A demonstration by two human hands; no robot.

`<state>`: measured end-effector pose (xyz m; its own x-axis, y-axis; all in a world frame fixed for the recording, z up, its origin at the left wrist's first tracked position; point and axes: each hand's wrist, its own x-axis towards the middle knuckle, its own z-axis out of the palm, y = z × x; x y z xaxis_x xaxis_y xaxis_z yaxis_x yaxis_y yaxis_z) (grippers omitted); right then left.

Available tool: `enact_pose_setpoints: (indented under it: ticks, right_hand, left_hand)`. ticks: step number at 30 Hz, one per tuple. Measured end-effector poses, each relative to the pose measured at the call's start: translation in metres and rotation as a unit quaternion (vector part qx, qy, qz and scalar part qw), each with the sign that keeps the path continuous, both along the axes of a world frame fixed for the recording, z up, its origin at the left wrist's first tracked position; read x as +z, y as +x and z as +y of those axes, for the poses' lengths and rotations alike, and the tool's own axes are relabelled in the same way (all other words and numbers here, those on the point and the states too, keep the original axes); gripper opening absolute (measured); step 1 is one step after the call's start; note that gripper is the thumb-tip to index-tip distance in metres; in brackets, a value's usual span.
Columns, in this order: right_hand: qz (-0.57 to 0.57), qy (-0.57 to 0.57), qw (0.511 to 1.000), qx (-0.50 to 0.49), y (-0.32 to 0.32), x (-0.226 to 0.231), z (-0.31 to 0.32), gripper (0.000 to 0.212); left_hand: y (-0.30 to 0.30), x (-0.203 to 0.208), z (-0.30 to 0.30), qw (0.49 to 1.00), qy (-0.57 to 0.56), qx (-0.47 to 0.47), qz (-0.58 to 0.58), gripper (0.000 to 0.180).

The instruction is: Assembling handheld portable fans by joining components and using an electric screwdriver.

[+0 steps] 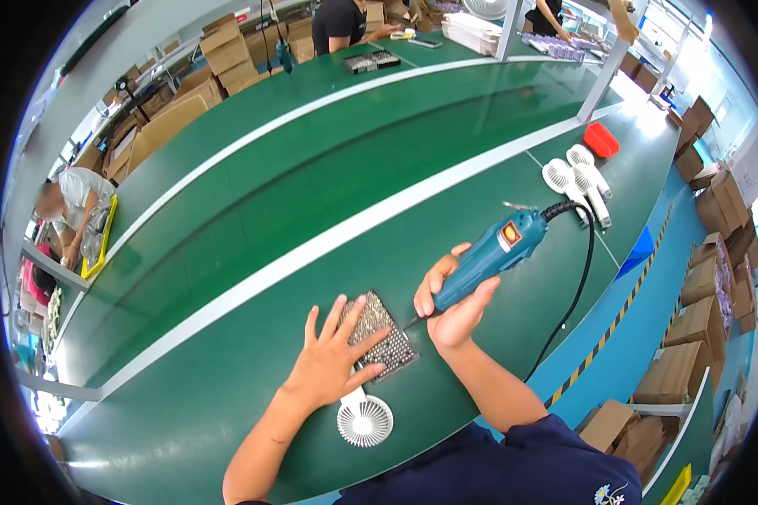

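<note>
In my right hand (456,307) is a teal electric screwdriver (490,257), gripped near its front end and tilted, its thin bit pointing down to the left. The bit's tip is close to the right edge of a dark screw tray (393,347) filled with rows of small metal screws. My left hand (333,358) lies spread over the left part of this tray, fingers apart. Below that hand, a white handheld fan (365,421) lies on the green table, its round grille showing and its handle partly hidden by the hand.
Several white handheld fans (574,178) lie to the right, beside a red bin (600,140). The screwdriver's black cable (583,278) loops down past my right forearm. White rails (312,239) cross the green table (227,379). Co-workers sit at the far side and left; cardboard boxes (691,328) line the right.
</note>
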<state>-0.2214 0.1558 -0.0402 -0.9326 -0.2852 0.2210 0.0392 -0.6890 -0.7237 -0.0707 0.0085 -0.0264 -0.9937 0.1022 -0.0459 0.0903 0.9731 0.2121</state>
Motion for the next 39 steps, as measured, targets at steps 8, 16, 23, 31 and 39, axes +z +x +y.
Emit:
enact_pose_setpoints:
  ticks: [8,16,23,31,39]
  right_hand:
    - [0.002,0.014,1.0,-0.002,-0.012,0.015,-0.008,0.081]
    - [0.004,0.028,1.0,-0.002,-0.007,0.012,-0.005,0.081]
    - [0.002,0.042,0.999,-0.008,-0.006,0.014,-0.005,0.081]
    - [-0.004,0.049,0.999,-0.011,-0.006,0.016,-0.006,0.082]
    - [0.003,0.061,0.998,-0.012,-0.007,0.018,-0.006,0.083]
  left_hand:
    - [-0.009,0.005,-0.017,0.999,0.03,0.018,-0.016,0.056]
    - [-0.01,-0.005,-0.018,0.979,0.185,0.071,0.045,0.077]
    - [-0.017,-0.013,-0.028,0.983,0.158,0.087,0.047,0.077]
    - [-0.019,-0.012,-0.031,0.979,0.174,0.097,0.051,0.077]
    - [-0.021,-0.018,-0.039,0.973,0.196,0.111,0.052,0.08]
